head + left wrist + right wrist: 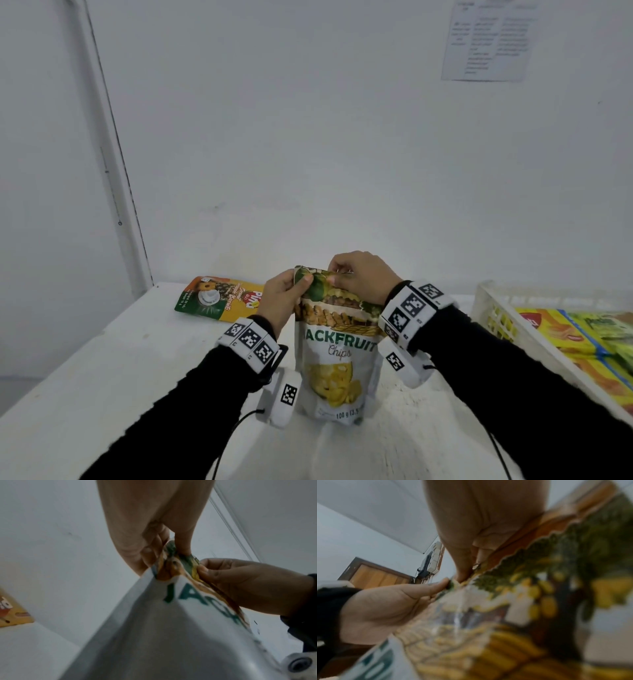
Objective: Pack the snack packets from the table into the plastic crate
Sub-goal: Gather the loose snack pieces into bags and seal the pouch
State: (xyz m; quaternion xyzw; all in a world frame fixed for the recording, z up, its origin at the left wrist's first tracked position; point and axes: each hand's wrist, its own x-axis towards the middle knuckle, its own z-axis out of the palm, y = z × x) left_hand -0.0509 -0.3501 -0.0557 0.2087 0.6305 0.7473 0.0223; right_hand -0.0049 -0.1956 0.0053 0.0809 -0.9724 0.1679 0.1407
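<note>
A white jackfruit chips pouch (337, 359) stands upright on the white table (102, 377) in front of me. My left hand (281, 301) pinches its top left corner between thumb and fingers. My right hand (359, 277) pinches the top edge just to the right. The left wrist view shows the pouch (171, 628) from below with both hands on its top, the left hand (154, 534) above and the right hand (240, 582) at the side. The right wrist view is filled by the blurred pouch (522, 608). An orange and green biscuit packet (219, 298) lies flat at the table's far edge.
A white plastic crate (493, 311) stands at the right of the table and holds several yellow and green snack packets (582, 339). A white wall rises behind the table. A printed paper sheet (486, 37) hangs on it at the top right.
</note>
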